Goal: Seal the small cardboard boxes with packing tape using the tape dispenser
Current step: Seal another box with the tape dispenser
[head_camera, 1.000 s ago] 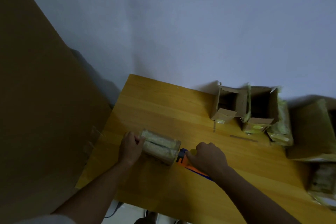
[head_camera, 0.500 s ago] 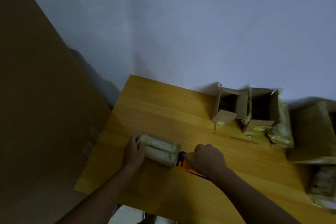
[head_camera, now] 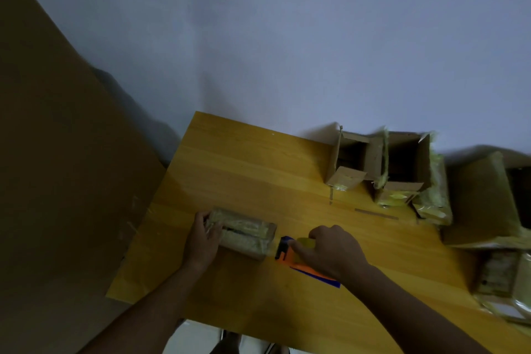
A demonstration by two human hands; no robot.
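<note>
On the wooden bench (head_camera: 230,169), the left hand (head_camera: 202,241) curled its fingers over the end of a small tape-wrapped cardboard box (head_camera: 244,234). Just right, the right hand (head_camera: 333,250) gripped the orange-and-blue tape dispenser (head_camera: 290,253). Farther right stood two open cardboard boxes (head_camera: 379,164), their insides too dark to read.

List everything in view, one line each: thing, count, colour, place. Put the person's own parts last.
table: one, yellow wood, against the wall.
taped box: one, brown under clear tape, near left of table.
tape dispenser: one, orange and blue, just right of that box.
open boxes: two, brown, flaps up, far side by the wall.
other boxes: at least two, brown, right edge, partly cut off.
board: one, brown, left of table.
left hand: grip on the taped box's left end.
right hand: grip round the tape dispenser.
</note>
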